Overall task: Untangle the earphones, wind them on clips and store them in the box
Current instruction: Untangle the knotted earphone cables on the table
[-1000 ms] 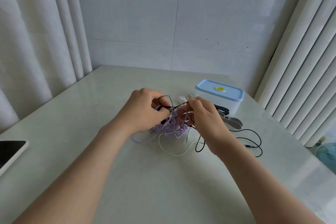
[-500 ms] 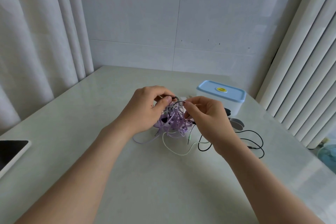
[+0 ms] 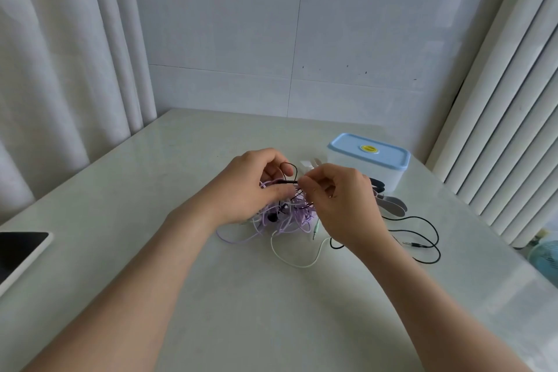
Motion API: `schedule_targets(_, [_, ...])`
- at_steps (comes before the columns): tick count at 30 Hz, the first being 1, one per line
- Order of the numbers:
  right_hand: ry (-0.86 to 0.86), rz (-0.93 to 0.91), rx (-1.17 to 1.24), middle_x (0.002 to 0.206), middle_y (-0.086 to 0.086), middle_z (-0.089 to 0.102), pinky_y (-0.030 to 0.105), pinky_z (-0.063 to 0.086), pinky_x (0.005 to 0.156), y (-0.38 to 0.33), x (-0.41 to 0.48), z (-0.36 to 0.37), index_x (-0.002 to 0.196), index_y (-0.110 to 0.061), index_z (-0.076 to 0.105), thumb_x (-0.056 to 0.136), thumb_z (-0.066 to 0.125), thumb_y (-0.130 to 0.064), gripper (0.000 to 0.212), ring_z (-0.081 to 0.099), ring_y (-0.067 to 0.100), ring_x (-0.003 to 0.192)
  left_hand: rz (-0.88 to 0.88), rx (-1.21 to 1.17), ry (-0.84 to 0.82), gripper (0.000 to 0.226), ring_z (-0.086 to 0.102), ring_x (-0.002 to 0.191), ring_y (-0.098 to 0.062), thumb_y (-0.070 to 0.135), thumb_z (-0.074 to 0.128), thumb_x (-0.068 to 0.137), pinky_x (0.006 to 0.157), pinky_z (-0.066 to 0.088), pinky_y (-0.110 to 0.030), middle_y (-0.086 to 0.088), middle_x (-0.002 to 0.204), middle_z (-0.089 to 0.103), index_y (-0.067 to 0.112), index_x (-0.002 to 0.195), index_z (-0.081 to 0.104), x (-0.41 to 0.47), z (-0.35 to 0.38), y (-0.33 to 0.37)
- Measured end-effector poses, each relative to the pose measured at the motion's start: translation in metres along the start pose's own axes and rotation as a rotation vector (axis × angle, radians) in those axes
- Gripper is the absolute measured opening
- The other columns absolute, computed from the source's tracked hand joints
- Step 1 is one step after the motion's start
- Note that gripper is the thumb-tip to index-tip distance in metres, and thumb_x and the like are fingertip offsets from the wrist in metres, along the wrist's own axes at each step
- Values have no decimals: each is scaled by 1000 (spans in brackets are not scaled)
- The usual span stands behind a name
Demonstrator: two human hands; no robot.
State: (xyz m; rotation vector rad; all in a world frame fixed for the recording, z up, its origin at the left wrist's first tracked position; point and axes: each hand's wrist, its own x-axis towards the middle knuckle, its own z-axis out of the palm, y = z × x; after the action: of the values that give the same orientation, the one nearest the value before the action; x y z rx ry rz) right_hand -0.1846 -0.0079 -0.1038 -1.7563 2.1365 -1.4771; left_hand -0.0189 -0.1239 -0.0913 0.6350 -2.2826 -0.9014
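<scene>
A tangle of earphones (image 3: 287,217), with purple, white and black cords, sits at the middle of the table. My left hand (image 3: 250,187) grips the bundle from the left, thumb on a black cord. My right hand (image 3: 338,199) pinches the same black cord just right of it, above the tangle. A black cord (image 3: 422,238) with a jack plug trails off to the right. Grey and black clips (image 3: 391,204) lie behind my right hand, partly hidden. The box (image 3: 368,160), clear with a blue lid on, stands at the back right.
A dark-screened tablet (image 3: 18,254) lies at the table's left edge. White curtains hang on both sides, a tiled wall behind. A small white piece (image 3: 308,164) lies beyond my hands. The table's right edge runs diagonally near the box.
Both hands have lifted the bundle slightly. My right hand now pinches a black cord stretched between the two hands, and a black loop stands up by my left fingers.
</scene>
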Motion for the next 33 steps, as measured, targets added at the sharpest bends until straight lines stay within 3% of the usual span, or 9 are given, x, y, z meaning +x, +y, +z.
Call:
schedule_targets(5, [-18,15,-31,63,-4,68,28,46,63,3,1,-2,90,-20,73,100,67,-26,13,60,14,61,7,-44,-32,33,71,95,-9,13,87,84,86,58,-32,9,103,74,31,107,71,-3,-4,8])
schedule_targets(10, [-100,-24,-30,58,-8,57,17,32,55,0,-1,1,86,-27,60,106,56,-24,20,51,8,57,1,-92,14,21,59,69,0,13,85,86,71,49,-19,1,87,73,24,99,74,-5,-6,11])
schedule_targets(15, [-103,0,135,71,-6,68,38,53,72,0,0,0,93,-22,66,106,59,-27,16,62,11,68,-3,174,111,34,53,75,-8,5,68,89,65,37,-16,0,88,58,39,92,72,-2,-4,5])
schedule_targets(19, [-125,16,221,80,-6,72,51,57,83,1,0,-1,96,-24,69,106,60,-25,14,68,16,79,-51,215,62,26,54,94,-3,17,69,91,77,38,-18,5,108,50,41,99,78,-3,-4,6])
schedule_targets(22, [-144,6,225,81,-8,70,51,56,83,3,1,-3,96,-26,67,106,59,-21,14,65,15,79,-46,192,49,8,56,102,-2,36,78,87,82,39,-16,12,113,54,42,91,78,-4,-5,7])
schedule_targets(24, [-165,3,230,81,-9,69,49,53,83,3,2,-4,96,-25,66,107,57,-19,16,63,13,79,-41,200,56,7,59,104,-7,42,83,83,83,40,-18,14,111,56,41,84,76,-5,-6,6])
schedule_targets(26, [-193,4,255,82,-6,69,48,52,82,2,1,-5,99,-23,65,108,54,-16,17,61,14,78,-34,192,85,10,60,104,-9,41,84,83,87,42,-22,15,110,56,40,80,74,-4,-7,4])
schedule_targets(30, [-215,18,269,86,3,72,51,53,85,1,1,-9,100,-21,67,108,53,-11,18,64,19,82,-24,223,159,7,50,117,-16,38,81,87,107,41,-45,14,112,55,38,89,74,-3,-6,5])
schedule_targets(33, [-194,7,278,88,-1,74,44,55,84,0,2,-10,101,-18,72,105,59,-11,15,68,18,85,-5,243,190,10,46,118,-17,32,81,88,108,40,-47,13,111,52,37,92,74,-2,-3,4])
